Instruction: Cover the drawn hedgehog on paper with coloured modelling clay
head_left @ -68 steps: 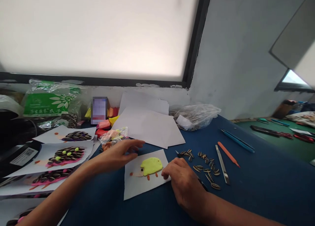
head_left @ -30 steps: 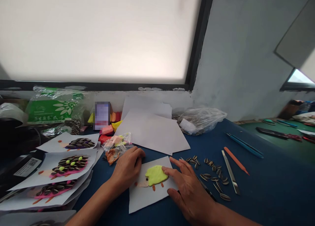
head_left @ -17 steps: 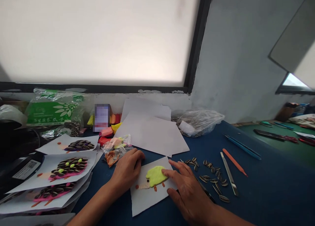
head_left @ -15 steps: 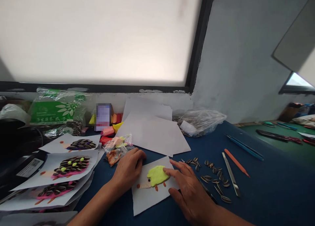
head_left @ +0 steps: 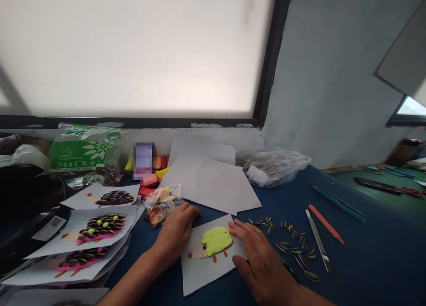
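1. Hands: left hand (head_left: pixel 176 232) lies flat, fingers loosely together, pinning the paper sheet (head_left: pixel 208 264) lower centre; right hand (head_left: pixel 262 261) is spread, fingertips at the yellow-green clay shape (head_left: pixel 217 240).
2. Risk: hard pressing smears the clay.
3. Risk: right hand scatters the sunflower seeds (head_left: pixel 293 244) on the worktop (head_left: pixel 366 261).

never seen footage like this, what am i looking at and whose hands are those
There is no machine here: a person wears a camera on the head, looking down at their own two bare hands. The left hand rests on the edge of a white paper sheet. The right hand lies on the sheet, fingertips beside a yellow-green clay hedgehog stuck on it. Neither hand grips anything. On the blue table lie sunflower seeds, modelling tools, blank paper and finished seed-covered hedgehogs.
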`<state>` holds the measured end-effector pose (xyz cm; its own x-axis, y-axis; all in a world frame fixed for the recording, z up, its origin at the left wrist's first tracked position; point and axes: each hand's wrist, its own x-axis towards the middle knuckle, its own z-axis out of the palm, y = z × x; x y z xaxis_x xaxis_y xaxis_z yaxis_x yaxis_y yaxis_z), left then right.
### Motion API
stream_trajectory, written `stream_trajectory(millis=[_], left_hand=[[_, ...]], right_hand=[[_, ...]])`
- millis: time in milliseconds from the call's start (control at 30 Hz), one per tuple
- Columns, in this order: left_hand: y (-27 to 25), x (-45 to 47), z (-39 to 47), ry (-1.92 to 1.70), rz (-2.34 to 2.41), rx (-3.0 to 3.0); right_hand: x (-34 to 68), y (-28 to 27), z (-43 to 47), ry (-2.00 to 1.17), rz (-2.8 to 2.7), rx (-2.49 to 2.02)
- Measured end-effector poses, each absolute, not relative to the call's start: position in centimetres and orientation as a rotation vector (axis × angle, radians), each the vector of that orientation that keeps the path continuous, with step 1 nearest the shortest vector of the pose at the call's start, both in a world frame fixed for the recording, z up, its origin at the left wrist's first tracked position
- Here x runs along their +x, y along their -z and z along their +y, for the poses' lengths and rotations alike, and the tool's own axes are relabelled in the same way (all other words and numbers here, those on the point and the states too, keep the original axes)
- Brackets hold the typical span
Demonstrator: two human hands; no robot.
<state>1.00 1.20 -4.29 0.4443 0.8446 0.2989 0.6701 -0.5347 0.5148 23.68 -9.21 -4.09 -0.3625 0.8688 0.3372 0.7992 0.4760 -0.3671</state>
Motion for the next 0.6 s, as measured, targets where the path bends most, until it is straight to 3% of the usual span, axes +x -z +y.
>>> stream_trajectory(millis=[400,600], left_hand=[[5.2,-0.1,2.2,-0.898,1.355,2.472],[0.9,0.0,2.1,-0.88,1.294,2.702]], right_hand=[[23.5,3.1,-9.2,-0.549,-2.024,-1.68],[23.4,2.9,-9.1,-0.523,-2.063,-1.648]])
